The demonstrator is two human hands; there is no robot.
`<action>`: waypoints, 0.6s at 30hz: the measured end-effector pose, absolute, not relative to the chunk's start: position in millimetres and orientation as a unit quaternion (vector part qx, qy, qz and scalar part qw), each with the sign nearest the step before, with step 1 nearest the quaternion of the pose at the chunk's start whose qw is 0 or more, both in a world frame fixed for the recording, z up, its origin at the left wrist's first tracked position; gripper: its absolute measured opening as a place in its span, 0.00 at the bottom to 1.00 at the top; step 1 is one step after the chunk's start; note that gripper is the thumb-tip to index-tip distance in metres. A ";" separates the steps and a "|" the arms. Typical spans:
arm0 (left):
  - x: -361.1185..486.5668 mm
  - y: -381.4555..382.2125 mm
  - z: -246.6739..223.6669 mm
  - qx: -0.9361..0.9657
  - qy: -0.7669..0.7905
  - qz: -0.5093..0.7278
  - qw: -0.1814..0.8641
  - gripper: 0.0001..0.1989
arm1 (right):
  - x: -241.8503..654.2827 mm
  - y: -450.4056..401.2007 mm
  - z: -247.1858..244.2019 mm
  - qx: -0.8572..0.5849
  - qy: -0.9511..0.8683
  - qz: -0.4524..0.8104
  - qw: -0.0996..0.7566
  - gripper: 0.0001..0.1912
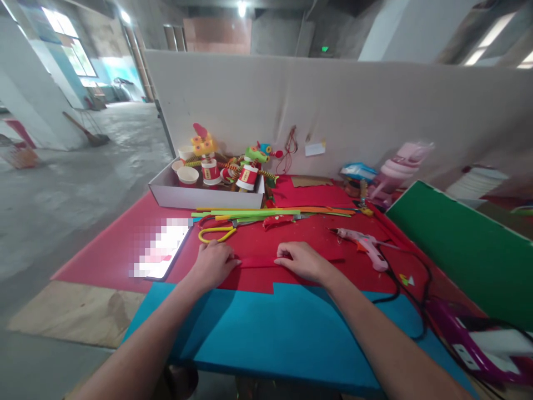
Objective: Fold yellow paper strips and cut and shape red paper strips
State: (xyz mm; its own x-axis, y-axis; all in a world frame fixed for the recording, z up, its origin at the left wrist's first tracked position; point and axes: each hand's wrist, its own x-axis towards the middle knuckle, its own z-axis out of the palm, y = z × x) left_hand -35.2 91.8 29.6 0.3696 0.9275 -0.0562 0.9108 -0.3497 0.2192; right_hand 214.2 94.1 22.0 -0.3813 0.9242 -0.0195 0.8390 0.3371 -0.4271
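Observation:
A narrow red strip (258, 261) lies on the red table covering, running left to right between my hands. Its left end is pinched by my left hand (214, 264), fingers curled and thumb pressed down. My right hand (302, 261) is closed on the strip farther right, thumb against the fingertips, and some red material shows beyond it. Scissors with yellow and red handles (217, 234) rest just past my left hand. Behind both hands lie green and orange strips (258, 213) and a red-handled cutter (278, 221).
A pink glue gun (366, 247) with a black cord lies at the right, near a purple device (470, 344). At the left is a lit phone (164, 250). A white box (204, 197) holds paper-cup figures. A green board (458, 250) stands right.

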 end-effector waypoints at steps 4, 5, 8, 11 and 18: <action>-40.2 92.6 35.2 0.825 0.550 0.028 0.129 0.12 | 213.0 93.0 22.7 -0.552 -0.805 0.189 0.112 0.07; -40.4 92.8 35.7 0.824 0.551 0.024 0.127 0.13 | 212.6 92.8 23.0 -0.554 -0.804 0.187 0.109 0.07; -38.0 93.6 35.1 0.823 0.557 0.010 0.111 0.14 | 210.9 92.2 24.5 -0.561 -0.805 0.175 0.089 0.08; -34.1 93.9 33.3 0.817 0.568 -0.001 0.101 0.14 | 209.4 91.6 26.0 -0.565 -0.807 0.157 0.068 0.08; -31.8 94.2 32.0 0.820 0.565 -0.015 0.092 0.15 | 208.8 91.8 28.1 -0.568 -0.807 0.153 0.057 0.08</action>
